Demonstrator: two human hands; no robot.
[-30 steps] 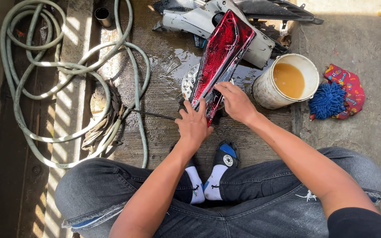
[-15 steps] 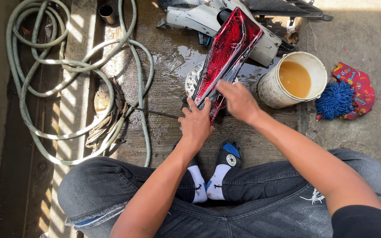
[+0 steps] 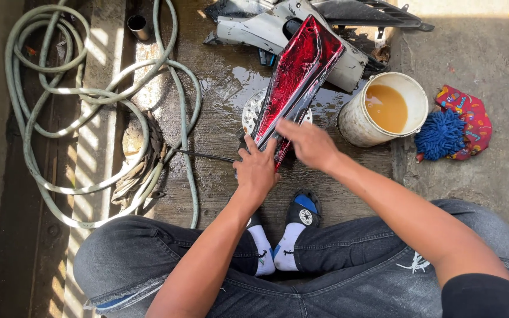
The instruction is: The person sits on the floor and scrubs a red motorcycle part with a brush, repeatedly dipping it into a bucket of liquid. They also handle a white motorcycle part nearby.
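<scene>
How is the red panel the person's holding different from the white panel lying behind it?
The red panel is glossy red and black, tilted up and gripped at its near end by the left hand and right hand. The white panel is dull, scuffed white and lies untouched on the wet ground. Both are long, curved body panels.

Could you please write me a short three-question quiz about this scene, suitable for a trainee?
1. True or false: both hands rest on the glossy red plastic panel.
2. Which thing lies right of the white plastic bucket of orange-brown liquid? A) the coiled pale green hose B) the shaggy blue wash mitt C) the round metal disc
3. Fill in: the ground around the panel's lower end is ____.

Key:
1. True: the left hand grips its lower end, and the right hand lies on its edge.
2. B
3. wet
</scene>
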